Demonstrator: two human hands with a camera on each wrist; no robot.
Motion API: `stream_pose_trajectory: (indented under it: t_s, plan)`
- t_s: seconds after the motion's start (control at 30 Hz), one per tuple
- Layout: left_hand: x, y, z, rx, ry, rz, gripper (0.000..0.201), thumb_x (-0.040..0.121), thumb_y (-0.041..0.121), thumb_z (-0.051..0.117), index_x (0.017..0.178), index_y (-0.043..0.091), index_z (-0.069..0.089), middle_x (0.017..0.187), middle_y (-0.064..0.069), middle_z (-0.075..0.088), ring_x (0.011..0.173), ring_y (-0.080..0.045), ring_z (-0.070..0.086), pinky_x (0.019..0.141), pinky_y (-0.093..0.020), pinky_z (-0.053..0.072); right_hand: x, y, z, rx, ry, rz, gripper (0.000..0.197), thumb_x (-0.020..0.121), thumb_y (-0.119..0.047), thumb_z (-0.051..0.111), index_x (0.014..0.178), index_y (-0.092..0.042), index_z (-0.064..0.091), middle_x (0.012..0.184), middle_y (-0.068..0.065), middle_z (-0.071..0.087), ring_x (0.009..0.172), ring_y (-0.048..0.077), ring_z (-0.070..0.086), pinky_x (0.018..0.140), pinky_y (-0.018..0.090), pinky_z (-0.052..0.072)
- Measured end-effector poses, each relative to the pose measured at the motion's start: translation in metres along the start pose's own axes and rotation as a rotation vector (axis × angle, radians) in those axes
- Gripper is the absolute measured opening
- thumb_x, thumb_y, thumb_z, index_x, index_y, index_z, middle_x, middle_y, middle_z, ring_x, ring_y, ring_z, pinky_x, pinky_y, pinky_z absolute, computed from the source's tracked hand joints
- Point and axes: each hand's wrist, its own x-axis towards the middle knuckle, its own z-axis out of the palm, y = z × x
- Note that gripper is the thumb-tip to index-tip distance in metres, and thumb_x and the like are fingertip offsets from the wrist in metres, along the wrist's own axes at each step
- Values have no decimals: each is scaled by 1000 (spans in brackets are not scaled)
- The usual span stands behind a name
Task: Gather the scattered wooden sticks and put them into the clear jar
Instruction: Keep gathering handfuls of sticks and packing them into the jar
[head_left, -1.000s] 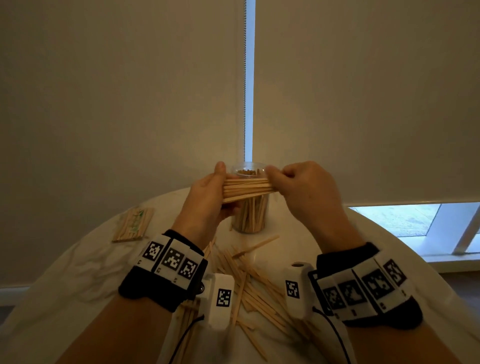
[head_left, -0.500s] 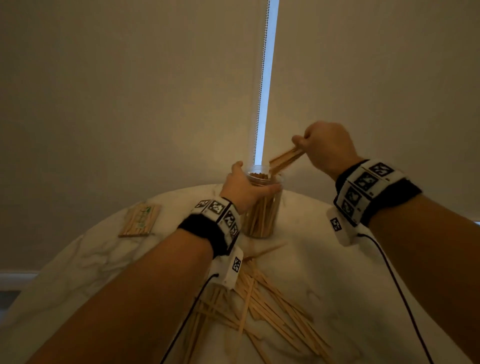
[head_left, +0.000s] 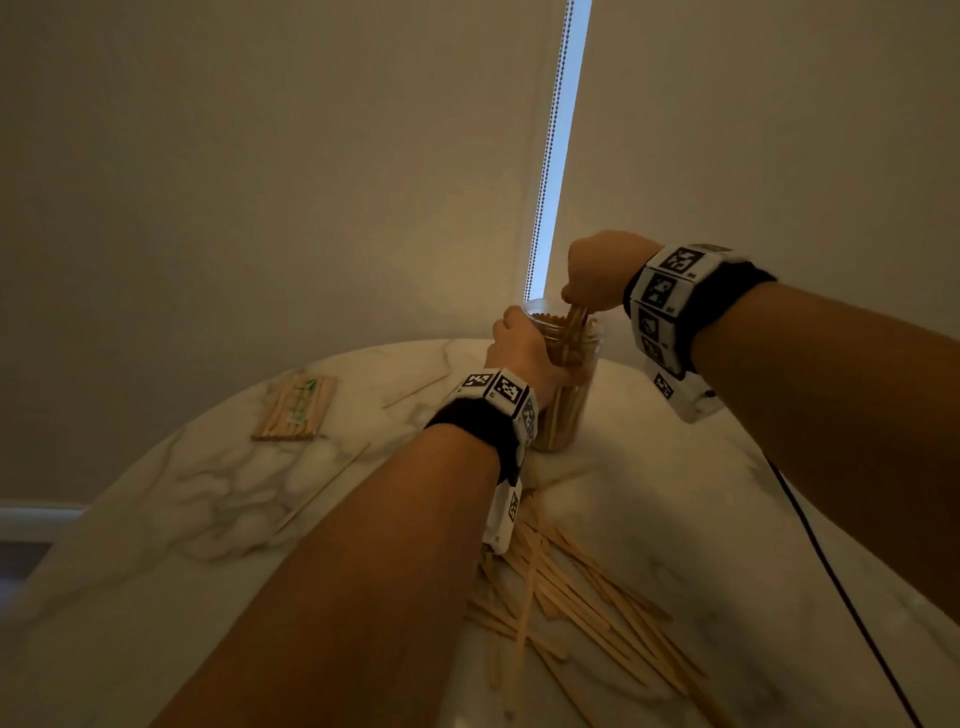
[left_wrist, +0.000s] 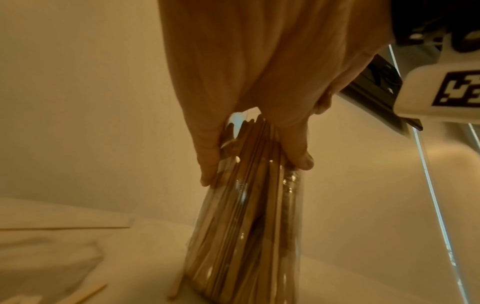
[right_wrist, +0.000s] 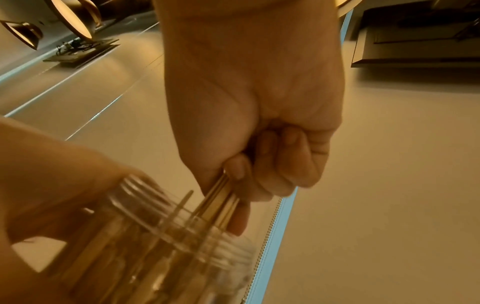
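Observation:
The clear jar (head_left: 569, 400) stands at the far side of the round marble table (head_left: 218, 467), packed with upright wooden sticks. My left hand (head_left: 519, 348) grips its upper part; in the left wrist view the fingers (left_wrist: 207, 160) wrap the jar (left_wrist: 246, 236). Above the mouth my right hand (head_left: 592, 280) pinches a bundle of sticks (head_left: 574, 322) whose lower ends are inside the jar. The right wrist view shows that bundle (right_wrist: 221, 201) in my right hand (right_wrist: 257, 168) entering the threaded rim (right_wrist: 166, 222). Several loose sticks (head_left: 566, 592) lie scattered on the near table.
A flat packet of sticks (head_left: 296, 408) lies at the table's left side, with a long thin skewer (head_left: 327, 486) near it. A pale roller blind (head_left: 260, 156) hangs behind the table, with a bead chain (head_left: 545, 171) beside a bright gap. A black cable (head_left: 841, 587) runs from my right wrist.
My right hand has come down from above the jar, tipping the bundle upright and lowering its ends into the mouth. My left hand left the bundle and took hold of the jar.

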Motion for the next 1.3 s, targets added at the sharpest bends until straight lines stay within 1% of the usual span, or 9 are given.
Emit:
stream_pose_trajectory:
  t_s: [0.27,0.4,0.6,0.77,0.9,1.03,1.13,1.2,1.3]
  plan:
    - [3,0,0,10,-18,-32,107,65,39,90,144,8,26,139,-11,39,126,-31,48,106,-46,44,-9,-14,5,17,-187,4,34,105,-19,39,121,1,61,120,14,63,95,24,57,76,23,40]
    - [4,-1,1,28,-23,-42,107,65,37,90,145,10,25,139,-10,39,126,-30,48,105,-46,45,-13,-11,-1,153,-224,2,27,100,-6,48,120,4,63,87,5,63,66,14,46,45,12,33]
    - [2,-3,-2,12,-45,-30,105,66,33,91,145,12,25,137,-9,40,124,-29,49,105,-45,46,-7,0,19,281,-67,-74,31,99,-33,54,93,-6,68,99,5,71,84,20,58,72,28,41]
    - [3,-4,-3,22,-50,-33,107,64,37,91,145,13,26,135,-8,41,122,-29,50,103,-46,48,-10,3,13,352,-64,-42,37,97,-40,58,112,-9,72,114,6,68,105,21,60,87,33,45]
    - [2,-5,-2,36,-34,-18,103,68,36,89,145,12,25,136,-8,42,122,-29,50,103,-44,47,-17,7,26,411,-29,-25,45,98,-45,52,94,-7,75,90,7,70,84,20,61,68,28,40]
    - [1,-8,-2,-2,-25,6,111,63,36,92,148,13,24,138,-9,43,125,-28,49,105,-44,45,-31,14,32,684,127,47,49,101,-48,45,83,-14,75,77,1,67,74,14,59,71,28,38]
    - [6,-18,-17,93,-184,-32,126,58,35,95,154,14,15,143,-9,48,132,-28,48,108,-44,43,-56,24,42,816,269,134,45,98,-37,49,76,-3,68,71,10,64,67,22,56,60,28,37]
    - [11,-28,-37,307,-328,-128,120,67,39,90,157,12,14,150,-11,45,136,-29,45,112,-43,39,-76,25,59,735,18,128,45,97,-38,51,77,-1,68,72,13,62,67,25,55,60,28,40]
    - [18,-42,-65,674,-333,-178,69,92,38,67,149,9,41,148,-10,48,134,-28,47,109,-35,38,-97,16,85,606,-395,-82,36,98,-39,51,94,-11,73,83,3,68,74,15,60,72,27,49]
